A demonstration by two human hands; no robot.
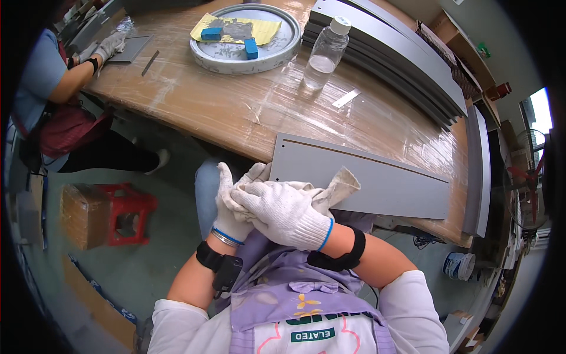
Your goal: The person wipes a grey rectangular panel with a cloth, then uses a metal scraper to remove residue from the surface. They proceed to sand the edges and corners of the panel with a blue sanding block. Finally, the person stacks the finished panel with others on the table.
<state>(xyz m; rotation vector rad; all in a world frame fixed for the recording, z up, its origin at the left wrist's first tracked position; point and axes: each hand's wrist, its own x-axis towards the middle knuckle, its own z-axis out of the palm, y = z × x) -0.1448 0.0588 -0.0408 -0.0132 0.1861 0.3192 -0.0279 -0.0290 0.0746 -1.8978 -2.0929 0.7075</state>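
Both my hands wear white knitted gloves and meet at the near edge of the table. A crumpled off-white cloth [341, 187] lies bunched between them, its loose end sticking out to the right over a grey panel. My right hand [283, 213] is closed over the cloth from above. Under and behind it, my left hand [229, 200] cups the cloth, thumb pointing up; part of its fingers is hidden. The long flat grey panel [377, 180], with a narrow slot along its far edge and small holes at the left end, rests just beyond my hands.
Farther back stand a clear bottle [322, 56] of liquid and a round grey lid [206, 62] bearing yellow sandpaper [268, 29] and blue blocks [252, 49]. Grey panels [407, 65] are stacked at right. A co-worker's gloved hand [111, 45] works at far left. A red stool [131, 206] stands below.
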